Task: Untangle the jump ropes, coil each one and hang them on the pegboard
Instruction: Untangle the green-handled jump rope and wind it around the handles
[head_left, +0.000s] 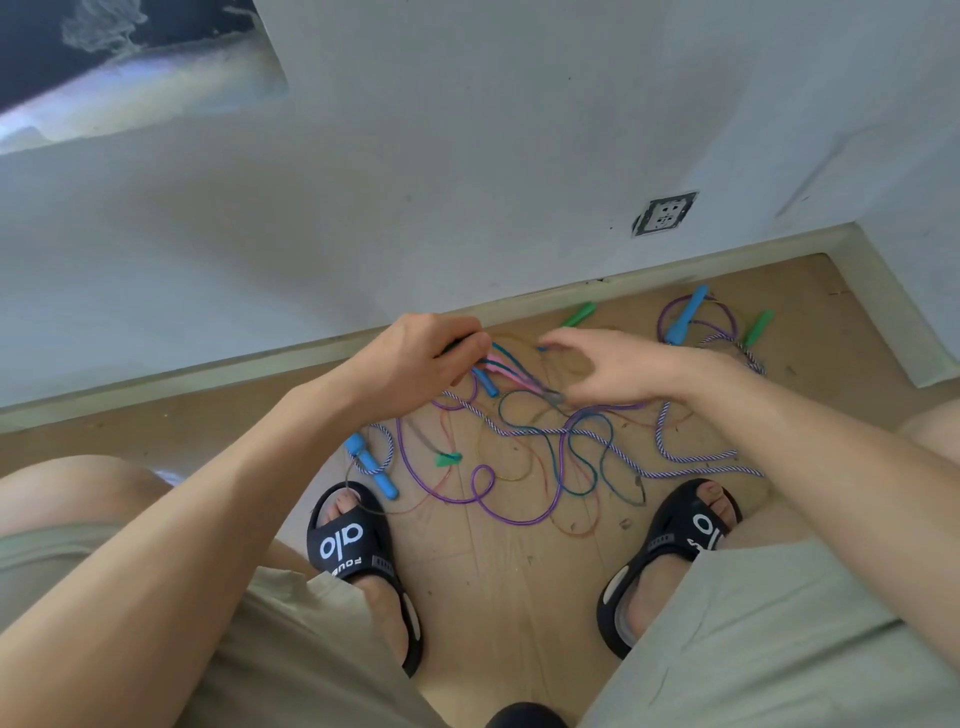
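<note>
From the head view, the tangled jump ropes (545, 441) are seen on the floor near the wall. A dark handle is clenched in the left hand (421, 358); the right hand (613, 364) hovers released. Knots may be tightened if the handle is pulled hard.

White letters "alo" stand on the strap of the black sandal (358, 551) at lower centre-left, and partly again on the other sandal (691, 535) at lower right.

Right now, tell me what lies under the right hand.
Under the right hand: wooden floor and tangled jump ropes, purple and striped strands running beneath it. Whatever the palm covers is hidden.
</note>
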